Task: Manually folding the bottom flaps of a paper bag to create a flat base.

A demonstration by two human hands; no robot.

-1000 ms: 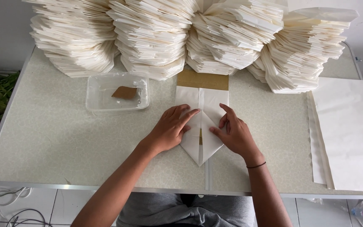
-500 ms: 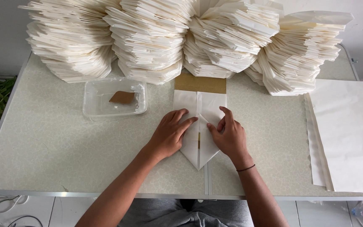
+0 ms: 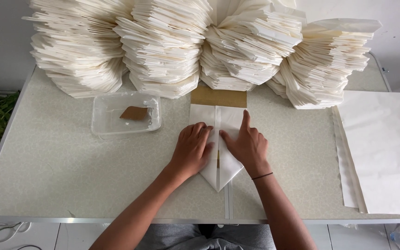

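Nearest, the left hand (image 3: 191, 149) and right hand (image 3: 246, 146) press flat, fingers spread, gripping nothing, on a folded white paper (image 3: 218, 157) at the table's (image 3: 47, 176) middle, hiding its centre folds. Beyond, a clear plastic tray (image 3: 126, 113) holds a brown card piece (image 3: 134, 113). Farthest, folded paper stacks (image 3: 163, 51) are cut off above.

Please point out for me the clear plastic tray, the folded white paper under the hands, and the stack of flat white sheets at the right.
clear plastic tray (image 3: 102, 121), head view, on its left wall.
folded white paper (image 3: 228, 166), head view, on its lower right flap.
stack of flat white sheets (image 3: 380, 148), head view, on the middle of the top sheet.
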